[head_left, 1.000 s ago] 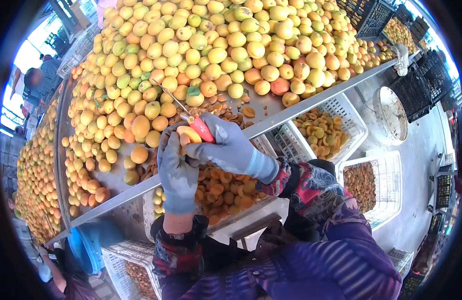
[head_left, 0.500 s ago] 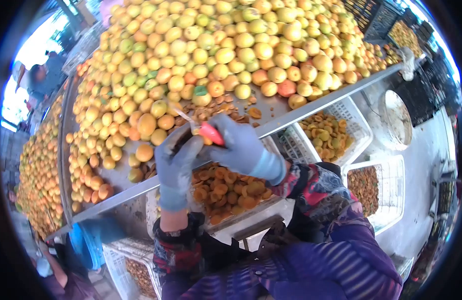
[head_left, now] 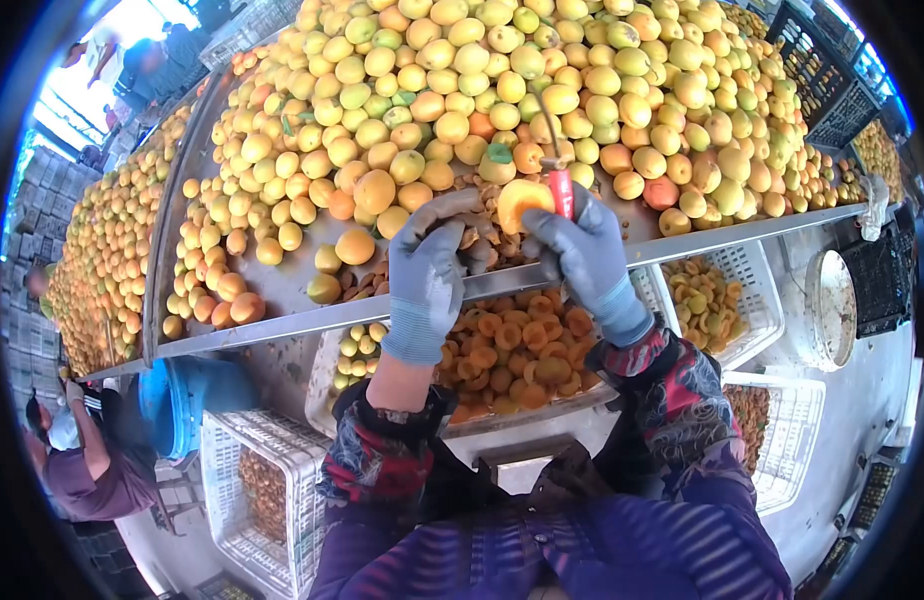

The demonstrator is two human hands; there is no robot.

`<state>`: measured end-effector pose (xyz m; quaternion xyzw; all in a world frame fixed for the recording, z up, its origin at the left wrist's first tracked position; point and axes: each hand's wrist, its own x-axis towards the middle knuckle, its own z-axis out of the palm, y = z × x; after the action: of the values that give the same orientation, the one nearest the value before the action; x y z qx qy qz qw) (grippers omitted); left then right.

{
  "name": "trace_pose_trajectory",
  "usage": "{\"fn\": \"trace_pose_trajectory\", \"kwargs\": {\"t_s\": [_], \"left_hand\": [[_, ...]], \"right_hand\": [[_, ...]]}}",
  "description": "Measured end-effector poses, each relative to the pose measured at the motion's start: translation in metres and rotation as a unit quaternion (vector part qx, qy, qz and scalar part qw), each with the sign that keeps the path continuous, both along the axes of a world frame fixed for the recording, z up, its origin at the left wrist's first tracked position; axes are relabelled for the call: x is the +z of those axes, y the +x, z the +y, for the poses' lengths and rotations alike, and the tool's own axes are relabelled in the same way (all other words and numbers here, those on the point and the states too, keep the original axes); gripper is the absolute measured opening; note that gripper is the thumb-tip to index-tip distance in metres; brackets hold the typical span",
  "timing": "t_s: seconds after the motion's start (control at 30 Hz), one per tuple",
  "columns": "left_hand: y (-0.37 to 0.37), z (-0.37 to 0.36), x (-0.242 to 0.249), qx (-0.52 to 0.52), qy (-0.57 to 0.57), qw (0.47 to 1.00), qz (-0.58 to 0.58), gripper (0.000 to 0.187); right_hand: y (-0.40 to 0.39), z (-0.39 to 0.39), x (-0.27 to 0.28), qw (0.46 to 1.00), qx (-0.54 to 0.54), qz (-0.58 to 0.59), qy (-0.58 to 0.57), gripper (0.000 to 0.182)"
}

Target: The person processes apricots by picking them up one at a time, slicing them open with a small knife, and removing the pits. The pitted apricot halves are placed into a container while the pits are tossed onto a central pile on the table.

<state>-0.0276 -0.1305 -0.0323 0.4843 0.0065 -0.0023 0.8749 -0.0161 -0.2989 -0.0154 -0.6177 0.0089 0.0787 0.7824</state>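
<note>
My right hand (head_left: 587,245), in a grey glove, is closed around a red-handled tool (head_left: 562,190) with a thin, curved metal blade pointing up and away. Its thumb and fingers also pinch an apricot half (head_left: 523,204), orange cut face showing. To the left, my left hand (head_left: 430,268) is gloved too, its fingers curled but apart, and I see nothing held in it. Brown pits (head_left: 502,248) lie on the metal table between and behind the hands. Below the table edge, a crate holds many apricot halves (head_left: 527,350).
A large heap of whole apricots (head_left: 462,90) covers the table behind a raised metal rim (head_left: 322,318). White crates (head_left: 267,490) with pits or halves stand around, beside a blue bin (head_left: 197,400) and a white bucket (head_left: 832,310). Another person (head_left: 92,460) sits at lower left.
My hands were close together at the tool and have moved apart. The right hand now shows an apricot half beside the upright tool. The whole view has shifted.
</note>
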Motion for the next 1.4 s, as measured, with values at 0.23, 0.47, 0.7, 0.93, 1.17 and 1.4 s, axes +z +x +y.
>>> {"fn": "trace_pose_trajectory", "kwargs": {"t_s": [0.23, 0.47, 0.7, 0.93, 1.17, 1.4], "left_hand": [[0.006, 0.006, -0.007, 0.047, 0.323, 0.940, -0.101, 0.020], [0.055, 0.078, -0.023, 0.299, 0.721, 0.601, -0.174, 0.043], [0.075, 0.095, -0.036, 0.258, 0.610, 0.748, -0.035, 0.051], [0.034, 0.059, 0.006, 0.046, -0.045, 0.998, 0.018, 0.043], [0.011, 0.027, 0.002, -0.049, -0.126, 0.991, -0.010, 0.052], [0.006, 0.017, 0.011, -0.060, -0.081, 0.988, -0.113, 0.053]], "right_hand": [[-0.002, -0.040, 0.015, 0.971, 0.232, 0.015, -0.051, 0.040], [-0.017, -0.030, 0.039, 0.858, 0.423, 0.012, -0.292, 0.020], [-0.007, -0.036, 0.014, 0.980, 0.174, -0.062, -0.068, 0.028], [-0.013, -0.016, 0.003, 0.983, 0.142, -0.099, -0.054, 0.042], [-0.022, 0.004, -0.008, 0.974, 0.182, -0.131, -0.009, 0.032], [-0.032, 0.015, -0.007, 0.974, 0.178, -0.140, -0.021, 0.031]]}}
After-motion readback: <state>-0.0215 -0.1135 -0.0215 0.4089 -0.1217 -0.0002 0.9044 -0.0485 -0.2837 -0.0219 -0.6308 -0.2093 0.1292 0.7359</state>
